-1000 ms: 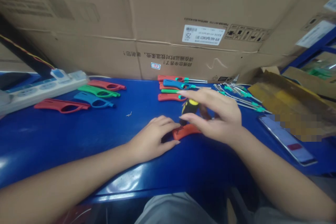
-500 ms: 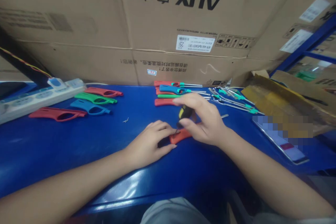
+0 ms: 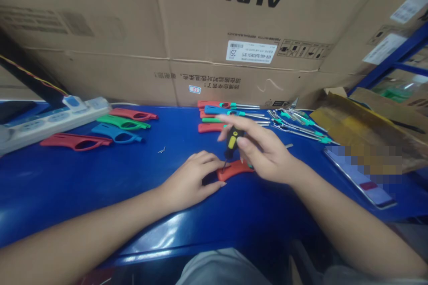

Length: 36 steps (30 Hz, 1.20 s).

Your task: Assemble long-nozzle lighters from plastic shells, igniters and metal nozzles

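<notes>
My right hand is closed around a black and yellow screwdriver, which stands nearly upright. Its thin shaft points down at the left end of an orange lighter lying on the table. That same end is pinched between the thumb and fingers of my left hand. The lighter's right end is partly hidden behind my right hand. A few small screws lie on the blue surface, left of my left hand.
Several coloured handle shells lie beside a white power strip. Behind my hands are lighters with metal rods. Loose rods with green parts, a phone and a taped carton are to the right.
My right hand has shifted its fingers on the screwdriver, and more of its handle and shaft now shows. My left hand keeps its hold on the lighter. The view has shifted slightly.
</notes>
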{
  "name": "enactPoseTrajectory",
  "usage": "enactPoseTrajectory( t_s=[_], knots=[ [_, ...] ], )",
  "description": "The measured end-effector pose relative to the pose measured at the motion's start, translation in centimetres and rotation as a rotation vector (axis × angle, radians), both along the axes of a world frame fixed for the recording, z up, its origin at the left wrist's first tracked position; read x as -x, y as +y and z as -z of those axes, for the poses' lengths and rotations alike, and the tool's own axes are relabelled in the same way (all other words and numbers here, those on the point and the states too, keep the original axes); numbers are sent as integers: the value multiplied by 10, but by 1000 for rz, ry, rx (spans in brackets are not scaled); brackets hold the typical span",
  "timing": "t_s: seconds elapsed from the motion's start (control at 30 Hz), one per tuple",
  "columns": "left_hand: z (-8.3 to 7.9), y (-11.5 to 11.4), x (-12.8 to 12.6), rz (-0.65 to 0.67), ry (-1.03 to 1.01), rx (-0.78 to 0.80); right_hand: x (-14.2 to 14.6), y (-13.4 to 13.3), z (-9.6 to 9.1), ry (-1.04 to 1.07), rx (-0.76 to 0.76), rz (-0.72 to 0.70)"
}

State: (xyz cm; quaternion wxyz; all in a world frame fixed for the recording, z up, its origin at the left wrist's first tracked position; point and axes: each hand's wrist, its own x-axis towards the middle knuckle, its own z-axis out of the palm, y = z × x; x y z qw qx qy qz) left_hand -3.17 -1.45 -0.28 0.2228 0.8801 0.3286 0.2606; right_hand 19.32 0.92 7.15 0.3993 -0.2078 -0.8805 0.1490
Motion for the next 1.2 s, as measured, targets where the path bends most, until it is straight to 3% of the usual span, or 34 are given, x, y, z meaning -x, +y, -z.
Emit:
enactPoseTrajectory(
  t_s=[0.13,0.2,0.3,0.33,0.47,0.63,0.8,0.93,1.0,1.1,1.13,1.2],
  knots=[
    [0,-1,0,2,8,-36,-1,-1,-1,29,-403,110],
    [-1,-1,0,1,17,-26,-2,-1,-4,-5,-330,94],
    [-1,-1,0,-4,26,-10,-3,-1,-8,17,-52,9],
    [-1,-1,0,-4,28,-16,-3,-1,-8,47,-56,4],
    [-1,-1,0,-9,26,-45,-4,-4,-7,40,-335,114],
    [-2,-1,0,-17,37,-21,-2,-8,-7,-8,-38,16],
    [-1,-2,-1,-11,24,-55,0,-7,-4,43,-279,132],
    [-1,-1,-1,-13,41,-26,3,-7,0,65,56,47],
    [-1,-2,-1,-8,46,-28,4,-6,2,141,-3,76],
    [-2,-2,-1,-3,42,-30,4,-4,2,165,-311,151],
    [-2,-2,-1,-4,42,-28,4,-4,1,138,-326,140],
    [-2,-2,-1,-7,44,-23,4,-5,-1,70,-185,61]
  ],
)
